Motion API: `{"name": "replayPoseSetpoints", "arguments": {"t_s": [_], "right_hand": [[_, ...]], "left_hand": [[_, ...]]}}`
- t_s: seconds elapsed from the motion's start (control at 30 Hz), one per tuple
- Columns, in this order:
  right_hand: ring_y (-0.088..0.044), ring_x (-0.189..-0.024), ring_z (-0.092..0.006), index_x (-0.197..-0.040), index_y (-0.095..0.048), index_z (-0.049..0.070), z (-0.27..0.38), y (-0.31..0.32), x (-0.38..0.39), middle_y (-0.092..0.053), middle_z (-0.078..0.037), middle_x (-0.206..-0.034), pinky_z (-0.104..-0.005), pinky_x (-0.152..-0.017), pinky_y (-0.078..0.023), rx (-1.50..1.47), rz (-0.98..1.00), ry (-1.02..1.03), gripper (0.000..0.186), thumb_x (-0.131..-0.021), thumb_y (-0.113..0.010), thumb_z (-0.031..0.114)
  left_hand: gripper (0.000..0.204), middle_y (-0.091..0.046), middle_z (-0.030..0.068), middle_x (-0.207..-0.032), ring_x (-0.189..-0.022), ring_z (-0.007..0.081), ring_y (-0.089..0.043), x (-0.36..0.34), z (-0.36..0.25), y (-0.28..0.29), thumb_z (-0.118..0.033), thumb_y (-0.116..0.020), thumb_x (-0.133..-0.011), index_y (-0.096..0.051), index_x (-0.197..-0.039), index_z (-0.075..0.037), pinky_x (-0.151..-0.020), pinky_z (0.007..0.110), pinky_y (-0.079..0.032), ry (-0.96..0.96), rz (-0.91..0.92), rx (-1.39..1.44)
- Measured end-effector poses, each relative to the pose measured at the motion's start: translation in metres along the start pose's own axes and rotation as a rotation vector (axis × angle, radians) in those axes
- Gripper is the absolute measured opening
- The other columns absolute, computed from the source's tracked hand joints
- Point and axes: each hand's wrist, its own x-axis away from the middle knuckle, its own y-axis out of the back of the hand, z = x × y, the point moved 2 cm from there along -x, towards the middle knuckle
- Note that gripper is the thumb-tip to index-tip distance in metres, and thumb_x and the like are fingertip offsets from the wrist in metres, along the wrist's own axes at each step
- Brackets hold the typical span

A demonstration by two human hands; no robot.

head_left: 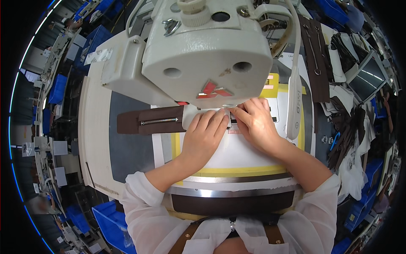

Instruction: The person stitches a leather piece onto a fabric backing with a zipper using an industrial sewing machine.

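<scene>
Both hands meet just below the head of a grey-white industrial sewing machine (207, 51). My left hand (202, 136) lies with its fingers stretched out on a white plate (190, 115), fingertips near the middle under the machine. My right hand (259, 125) is closed in a pinch beside it; what its fingers hold, if anything, is hidden. Leftward from the plate runs a dark brown strip (129, 122) with a metal zipper (160, 121) set in it. The machine head hides the needle area. Below the hands is a white sheet (249, 153) edged with yellow tape (237, 171).
On the right hang brown strips with zippers (314, 46), near a tilted screen (367, 76) and piled dark and white scraps (353, 135). Small metal bobbins (326, 139) and a blue-handled tool (335, 141) lie there. A blue bin (111, 222) stands lower left. A white lamp arm (294, 101) hangs by my right hand.
</scene>
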Motion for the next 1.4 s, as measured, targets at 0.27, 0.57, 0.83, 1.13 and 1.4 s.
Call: {"name": "replayPoseSetpoints", "arguments": {"t_s": [0.27, 0.57, 0.83, 1.13, 1.4], "right_hand": [[-0.059, -0.092, -0.0222, -0.113, -0.079, 0.011, 0.0001, 0.0047, 0.0001, -0.059, -0.002, -0.089, -0.0390, -0.087, -0.041, -0.045, 0.012, 0.011, 0.034, -0.080, -0.075, 0.002], [-0.059, -0.093, -0.0223, -0.114, -0.079, 0.010, -0.0016, 0.0054, -0.0013, -0.061, -0.002, -0.091, -0.0390, -0.089, -0.040, -0.025, 0.039, 0.002, 0.034, -0.081, -0.075, 0.003], [-0.058, -0.094, -0.0226, -0.117, -0.078, 0.009, -0.0006, 0.0096, -0.0027, -0.061, -0.003, -0.093, -0.0392, -0.090, -0.040, -0.029, 0.052, -0.002, 0.034, -0.083, -0.075, 0.003], [-0.058, -0.094, -0.0230, -0.116, -0.077, 0.009, 0.0014, 0.0065, 0.0008, -0.062, -0.003, -0.092, -0.0392, -0.089, -0.040, -0.006, 0.040, 0.006, 0.032, -0.084, -0.075, 0.005], [-0.058, -0.094, -0.0230, -0.116, -0.078, 0.013, -0.0043, 0.0040, -0.0015, -0.062, -0.003, -0.094, -0.0391, -0.088, -0.040, -0.002, 0.060, 0.014, 0.031, -0.085, -0.080, 0.013]], "left_hand": [[0.039, -0.071, 0.0105, -0.126, -0.115, 0.0269, -0.065, 0.0010, -0.0017, 0.0015, -0.008, -0.069, -0.080, -0.073, -0.118, 0.001, -0.094, 0.041, -0.052, 0.000, 0.009, 0.020], [0.038, -0.071, 0.0102, -0.126, -0.114, 0.0268, -0.065, -0.0012, 0.0017, -0.0016, -0.008, -0.070, -0.080, -0.073, -0.117, 0.000, -0.094, 0.041, -0.052, 0.001, -0.021, 0.019], [0.037, -0.068, 0.0133, -0.122, -0.113, 0.0285, -0.064, -0.0041, 0.0035, 0.0010, -0.007, -0.072, -0.080, -0.071, -0.115, 0.004, -0.095, 0.041, -0.054, -0.033, -0.025, 0.026], [0.036, -0.070, 0.0094, -0.127, -0.114, 0.0267, -0.065, 0.0001, 0.0005, -0.0006, -0.008, -0.069, -0.083, -0.072, -0.118, -0.001, -0.096, 0.042, -0.052, 0.011, -0.020, 0.037], [0.033, -0.072, 0.0064, -0.128, -0.116, 0.0249, -0.066, 0.0025, 0.0079, -0.0024, -0.009, -0.069, -0.083, -0.075, -0.116, -0.007, -0.101, 0.043, -0.052, 0.006, -0.046, 0.061]]}}
